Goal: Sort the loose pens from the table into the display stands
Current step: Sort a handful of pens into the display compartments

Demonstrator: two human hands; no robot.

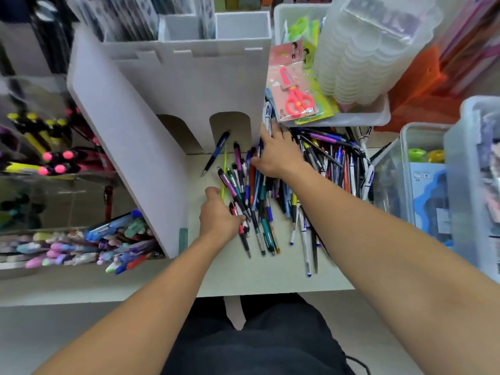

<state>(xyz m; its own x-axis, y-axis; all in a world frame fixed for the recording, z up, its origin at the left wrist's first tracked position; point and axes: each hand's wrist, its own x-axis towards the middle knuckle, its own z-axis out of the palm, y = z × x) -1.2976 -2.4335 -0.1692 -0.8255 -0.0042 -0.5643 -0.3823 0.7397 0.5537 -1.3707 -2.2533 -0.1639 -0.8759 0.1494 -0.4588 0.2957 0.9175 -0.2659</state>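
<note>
Item: pens (259, 201), loose, mixed colours, heaped on the worktop (270, 274) in front of the white stand (173, 85); the heap runs right toward the clear bins (422, 174). One blue pen (215, 154) lies apart, tip toward the viewer, its top at the stand's right arched slot.

Left hand (220, 215): at the near left edge of the heap, fingers curled over a few pens; whether they are gripped or only covered, cannot tell.

Right hand (276, 155): palm down on the far part of the heap, just beside the stand's right corner, fingers spread and flat on the pens.

Handling, as judged: light, stiff plastic barrels, smooth and round, so likely to roll and slide over each other; crossed pens will drag neighbours when lifted. Not fragile, though clips and tips may snag. Best taken mid-barrel, pinched between thumb and two fingers, one or a few of a kind at a time.

Adjacent: packaged scissors (296, 93) in a tray; pens in clear stands (81, 239) at left.
</note>
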